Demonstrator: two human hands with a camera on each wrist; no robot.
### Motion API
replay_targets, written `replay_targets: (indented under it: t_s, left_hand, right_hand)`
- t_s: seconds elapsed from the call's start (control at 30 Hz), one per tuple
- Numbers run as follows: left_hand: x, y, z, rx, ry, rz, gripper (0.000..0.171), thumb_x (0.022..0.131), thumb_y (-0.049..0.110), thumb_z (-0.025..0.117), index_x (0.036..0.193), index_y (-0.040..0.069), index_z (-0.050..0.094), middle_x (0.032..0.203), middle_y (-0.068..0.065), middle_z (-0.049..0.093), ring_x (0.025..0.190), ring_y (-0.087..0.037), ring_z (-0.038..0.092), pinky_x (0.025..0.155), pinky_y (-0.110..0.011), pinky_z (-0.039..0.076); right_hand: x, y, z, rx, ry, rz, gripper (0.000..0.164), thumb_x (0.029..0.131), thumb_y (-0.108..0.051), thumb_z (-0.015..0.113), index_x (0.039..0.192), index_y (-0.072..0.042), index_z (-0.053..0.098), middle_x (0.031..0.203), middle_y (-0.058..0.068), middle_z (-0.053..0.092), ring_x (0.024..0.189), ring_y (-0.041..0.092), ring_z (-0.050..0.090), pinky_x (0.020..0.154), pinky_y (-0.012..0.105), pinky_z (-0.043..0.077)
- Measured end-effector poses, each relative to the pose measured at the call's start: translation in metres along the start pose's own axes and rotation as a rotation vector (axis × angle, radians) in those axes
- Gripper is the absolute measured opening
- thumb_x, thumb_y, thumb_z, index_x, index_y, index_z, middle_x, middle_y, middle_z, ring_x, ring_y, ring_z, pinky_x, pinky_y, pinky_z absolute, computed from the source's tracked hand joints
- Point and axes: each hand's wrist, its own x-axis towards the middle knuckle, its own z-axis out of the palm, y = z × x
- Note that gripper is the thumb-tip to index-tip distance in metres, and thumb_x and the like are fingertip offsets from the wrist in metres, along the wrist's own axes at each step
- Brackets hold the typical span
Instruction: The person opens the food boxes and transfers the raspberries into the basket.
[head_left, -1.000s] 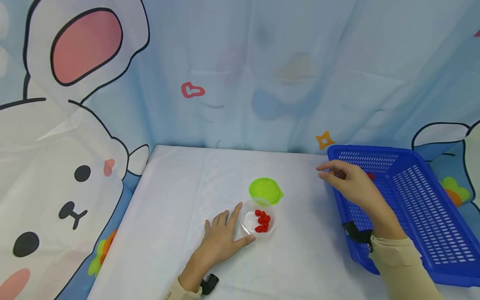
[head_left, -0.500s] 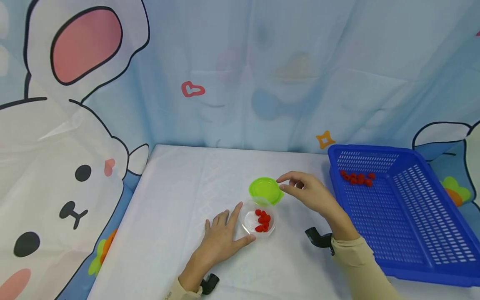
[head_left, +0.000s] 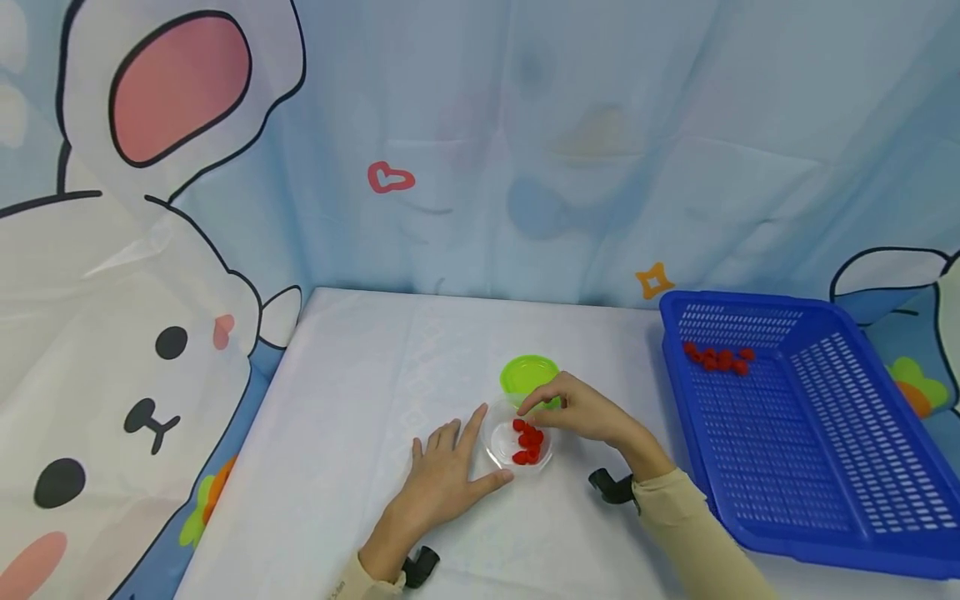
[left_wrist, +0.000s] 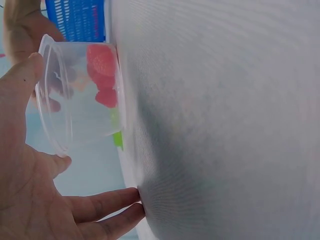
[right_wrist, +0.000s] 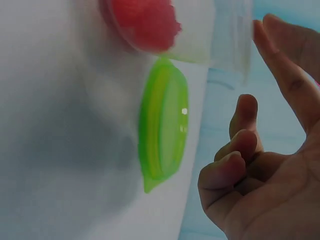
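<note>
A clear plastic cup (head_left: 497, 443) stands on the white table with several small red berry-like pieces (head_left: 529, 450) at its bottom. My left hand (head_left: 442, 479) is spread beside it, thumb and index finger touching opposite sides of the rim; other fingertips rest on the table, as the left wrist view shows. Over the cup's far right side is my right hand (head_left: 588, 412), thumb and index finger extended at the rim, the other fingers bent. Nothing shows between its fingertips. A bright green lid (right_wrist: 165, 122) lies behind the cup, partly covered by the right hand in the head view.
A large blue plastic basket (head_left: 817, 467) with perforated sides stands at the right of the table. Several red pieces (head_left: 723, 360) lie at its far left end. A blue patterned cloth (head_left: 480, 225) hangs behind the table.
My right hand has moved left from above the blue basket to the cup, uncovering the red pieces in the basket. My left hand has stayed at the cup.
</note>
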Motion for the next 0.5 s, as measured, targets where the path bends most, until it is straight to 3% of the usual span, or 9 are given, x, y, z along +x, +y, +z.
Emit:
replay_targets:
  t_s: [0.13,0.27,0.5]
  left_hand:
    - [-0.001,0.000,-0.001,-0.002,-0.004,0.001,0.095,0.087,0.075,0.054,0.162,0.032,0.014,0.148,-0.022,0.042,0.136,-0.043,0.038,0.100,-0.078,0.023]
    - [0.000,0.000,-0.002,0.002,-0.008,-0.002,0.095,0.087,0.078,0.051,0.162,0.032,0.014,0.148,-0.022,0.042,0.137,-0.043,0.037,0.101,-0.077,0.023]
    - [0.000,0.000,-0.002,0.011,-0.013,-0.005,0.097,0.086,0.079,0.050,0.162,0.032,0.014,0.148,-0.021,0.042,0.136,-0.044,0.038,0.101,-0.077,0.024]
  right_hand:
    - [0.007,0.009,0.007,0.051,-0.090,-0.078,0.014,0.089,0.005,0.067,0.098,0.002,0.077,0.090,0.012,0.074,0.081,0.022,0.061,0.071,0.030,0.053]
    - [0.011,0.012,0.011,0.013,-0.149,-0.110,0.017,0.083,0.011,0.068,0.092,0.000,0.077,0.086,0.008,0.074,0.077,0.018,0.062,0.070,0.031,0.055]
    - [0.013,0.007,0.013,-0.136,-0.211,-0.003,0.022,0.078,0.009,0.071,0.085,-0.010,0.080,0.077,-0.002,0.065,0.078,0.023,0.053,0.062,0.025,0.048]
